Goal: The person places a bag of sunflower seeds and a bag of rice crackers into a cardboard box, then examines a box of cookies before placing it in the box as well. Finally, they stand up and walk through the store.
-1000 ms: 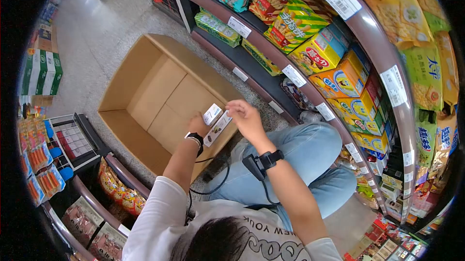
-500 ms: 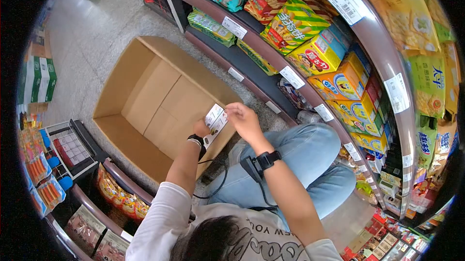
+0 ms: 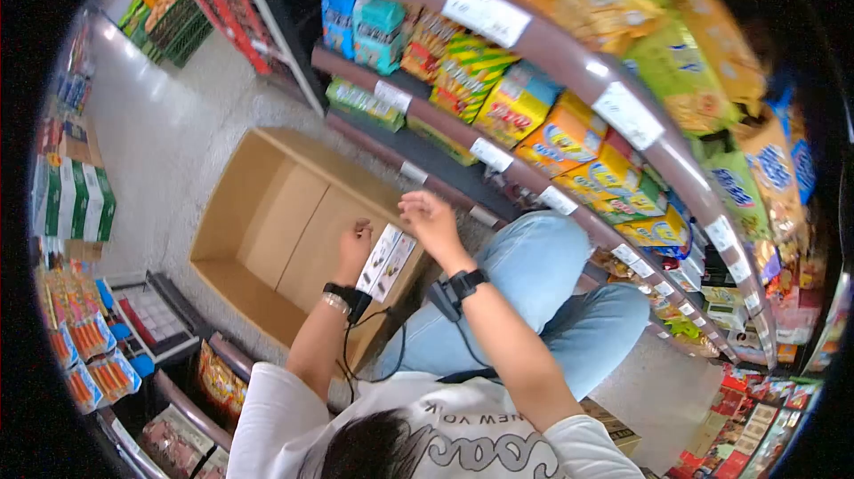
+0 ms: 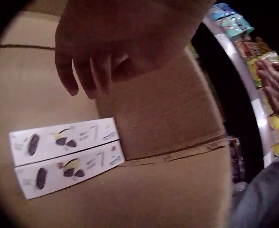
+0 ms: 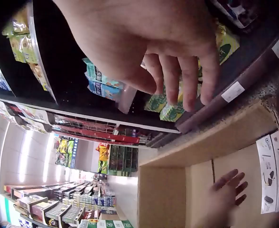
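Note:
Two slim white packets with dark oval biscuits printed on them [image 4: 66, 156] lie side by side, long edges together, in the near end of a large open cardboard box [image 3: 294, 190]. My left hand [image 3: 354, 252] hovers inside the box just left of the packets, fingers loosely bent and holding nothing. In the left wrist view that hand [image 4: 125, 42] is apart from the packets. Over the box's right rim, my right hand [image 3: 431, 223] hangs with relaxed fingers and nothing in it. The right wrist view shows its fingers [image 5: 170, 78] in front of the shelf.
Snack shelves [image 3: 445, 136] curve along the right, stocked with yellow boxes [image 3: 514, 110] and bags. Bent knees in jeans [image 3: 543, 257] are close to the box's near right side. A dark cable [image 3: 391, 328] hangs by the wrists. Another shelf rack [image 3: 169, 408] stands at lower left.
My left hand has come away from the packets, which now lie neatly side by side. The right hand stays near the rim. The head view has shifted, showing more of the upper shelves.

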Motion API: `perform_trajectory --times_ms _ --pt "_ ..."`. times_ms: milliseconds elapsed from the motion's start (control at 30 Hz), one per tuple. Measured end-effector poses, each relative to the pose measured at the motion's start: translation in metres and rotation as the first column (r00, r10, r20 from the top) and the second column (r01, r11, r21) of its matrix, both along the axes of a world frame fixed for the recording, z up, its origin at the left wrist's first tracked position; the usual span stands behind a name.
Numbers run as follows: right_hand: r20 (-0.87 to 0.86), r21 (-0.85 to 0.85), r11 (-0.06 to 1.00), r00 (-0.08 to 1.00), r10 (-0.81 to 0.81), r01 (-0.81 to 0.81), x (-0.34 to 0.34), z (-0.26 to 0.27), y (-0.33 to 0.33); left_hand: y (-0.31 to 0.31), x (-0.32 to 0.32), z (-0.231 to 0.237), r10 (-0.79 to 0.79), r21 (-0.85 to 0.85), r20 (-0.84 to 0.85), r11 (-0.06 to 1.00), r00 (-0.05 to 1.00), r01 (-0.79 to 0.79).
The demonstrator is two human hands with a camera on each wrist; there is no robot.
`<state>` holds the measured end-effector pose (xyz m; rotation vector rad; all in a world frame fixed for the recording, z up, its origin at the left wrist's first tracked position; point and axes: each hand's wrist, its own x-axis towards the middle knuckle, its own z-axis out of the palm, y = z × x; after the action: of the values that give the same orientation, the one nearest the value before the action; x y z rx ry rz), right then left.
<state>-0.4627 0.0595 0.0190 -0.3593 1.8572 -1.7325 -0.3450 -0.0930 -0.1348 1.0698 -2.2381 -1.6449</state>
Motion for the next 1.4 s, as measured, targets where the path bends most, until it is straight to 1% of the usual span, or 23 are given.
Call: perform_trajectory --times_ms 33,67,133,167,233,267,367,400,433,500,600,633,700,767,800,900,933,1000,1033,1100,1167,1267,1400 --pt "-0.032 -0.031 0.999 0.999 -0.009 0.008 0.0 0.016 0.005 0.003 -0.013 0.021 0.01 -0.008 -0.075 1.0 0.997 -0.01" --pt "-0.045 -0.092 0.996 0.999 -0.018 0.014 -0.001 0.029 0.011 0.011 -0.026 0.061 -0.041 0.004 -0.147 0.999 0.988 0.042" --pt "-0.023 -0.202 0.976 0.996 -0.09 0.084 -0.003 0.073 0.033 0.038 -0.047 0.153 -0.174 0.019 -0.261 0.982 0.949 0.185" --pt "-0.08 -0.215 0.971 0.989 -0.122 0.103 -0.004 0.095 0.049 0.056 -0.055 0.192 -0.255 0.023 -0.301 0.962 0.919 0.274" --pt "-0.125 -0.289 0.945 0.973 -0.194 0.152 -0.005 0.133 0.088 0.09 -0.069 0.246 -0.361 0.081 -0.344 0.908 0.867 0.411" --pt "-0.193 -0.298 0.938 0.952 -0.239 0.175 -0.006 0.153 0.11 0.109 -0.077 0.266 -0.413 -0.001 -0.44 0.889 0.798 0.459" --pt "-0.324 -0.354 0.89 0.854 -0.406 0.289 0.0 0.217 0.181 0.163 -0.091 0.342 -0.56 -0.132 -0.484 0.807 0.673 0.576" --pt "-0.335 -0.354 0.862 0.812 -0.479 0.362 0.006 0.242 0.203 0.18 -0.095 0.361 -0.605 -0.234 -0.512 0.781 0.61 0.579" --pt "-0.347 -0.425 0.814 0.759 -0.551 0.397 0.009 0.26 0.222 0.196 -0.099 0.384 -0.652 -0.278 -0.538 0.735 0.534 0.618" --pt "-0.413 -0.472 0.748 0.632 -0.656 0.467 0.017 0.303 0.258 0.227 -0.105 0.424 -0.687 -0.404 -0.593 0.705 0.42 0.583" --pt "-0.565 -0.504 0.686 0.399 -0.722 0.525 0.015 0.35 0.305 0.268 -0.118 0.482 -0.678 -0.452 -0.664 0.7 0.315 0.553" --pt "-0.606 -0.527 0.66 0.308 -0.733 0.535 0.012 0.368 0.316 0.28 -0.123 0.496 -0.635 -0.41 -0.722 0.712 0.274 0.57" --pt "-0.608 -0.594 0.631 0.236 -0.758 0.499 0.002 0.398 0.338 0.298 -0.131 0.531 -0.589 -0.346 -0.775 0.701 0.232 0.624" --pt "-0.718 -0.553 0.641 0.087 -0.691 0.533 -0.008 0.428 0.359 0.309 -0.134 0.568 -0.58 -0.413 -0.795 0.731 0.177 0.543" --pt "-0.764 -0.542 0.617 -0.029 -0.644 0.571 -0.014 0.442 0.367 0.313 -0.14 0.582 -0.587 -0.458 -0.793 0.752 0.165 0.474" --pt "-0.809 -0.497 0.52 -0.152 -0.568 0.695 -0.036 0.473 0.388 0.326 -0.162 0.614 -0.563 -0.504 -0.807 0.813 0.177 0.292" --pt "-0.831 -0.485 0.499 -0.201 -0.518 0.719 -0.043 0.48 0.395 0.33 -0.171 0.622 -0.545 -0.499 -0.825 0.826 0.149 0.262" --pt "-0.866 -0.466 0.453 -0.287 -0.409 0.76 -0.057 0.489 0.406 0.335 -0.186 0.63 -0.563 -0.534 -0.811 0.824 0.162 0.19" --pt "-0.868 -0.469 0.448 -0.304 -0.393 0.761 -0.062 0.494 0.408 0.337 -0.192 0.633 -0.571 -0.551 -0.803 0.82 0.17 0.153" --pt "-0.872 -0.472 0.435 -0.333 -0.359 0.767 -0.069 0.502 0.411 0.341 -0.198 0.636 -0.565 -0.531 -0.797 0.824 0.215 0.196" --pt "-0.87 -0.459 0.438 -0.29 -0.4 0.773 -0.072 0.508 0.411 0.347 -0.2 0.639 -0.547 -0.49 -0.79 0.835 0.276 0.251" --pt "-0.867 -0.436 0.438 -0.237 -0.439 0.786 -0.083 0.509 0.415 0.353 -0.211 0.634 -0.535 -0.524 -0.822 0.845 0.197 0.11" --pt "-0.902 -0.385 0.408 -0.244 -0.357 0.828 -0.094 0.507 0.418 0.353 -0.218 0.633 -0.571 -0.586 -0.786 0.81 0.235 0.011"
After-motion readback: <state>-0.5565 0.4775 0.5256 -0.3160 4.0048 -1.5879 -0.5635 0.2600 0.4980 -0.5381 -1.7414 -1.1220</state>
